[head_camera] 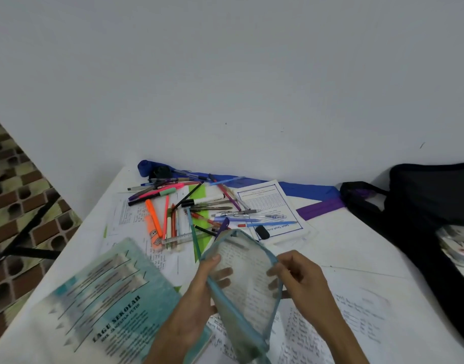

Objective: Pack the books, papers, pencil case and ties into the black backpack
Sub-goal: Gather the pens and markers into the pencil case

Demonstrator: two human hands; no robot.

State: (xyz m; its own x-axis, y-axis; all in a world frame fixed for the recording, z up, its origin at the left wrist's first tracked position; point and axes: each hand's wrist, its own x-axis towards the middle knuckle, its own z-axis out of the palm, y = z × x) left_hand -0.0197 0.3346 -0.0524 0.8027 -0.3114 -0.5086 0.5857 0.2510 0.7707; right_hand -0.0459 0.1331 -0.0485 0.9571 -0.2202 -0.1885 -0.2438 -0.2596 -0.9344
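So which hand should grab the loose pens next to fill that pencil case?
Probably the right hand: it only pinches the pencil case rim, while the left hand cradles it, and the pens lie just beyond.

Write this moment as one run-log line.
pencil case: held over table | left hand: grips its left edge | right hand: grips its right edge | pens: loose on table | black backpack: at right

The person shows two bare hands with long, thin fingers and short nails, the left hand (196,298) on a slender left forearm (170,340) and the right hand (302,279) on a slender right forearm (341,334), both forearms uncovered down to the view's bottom edge.
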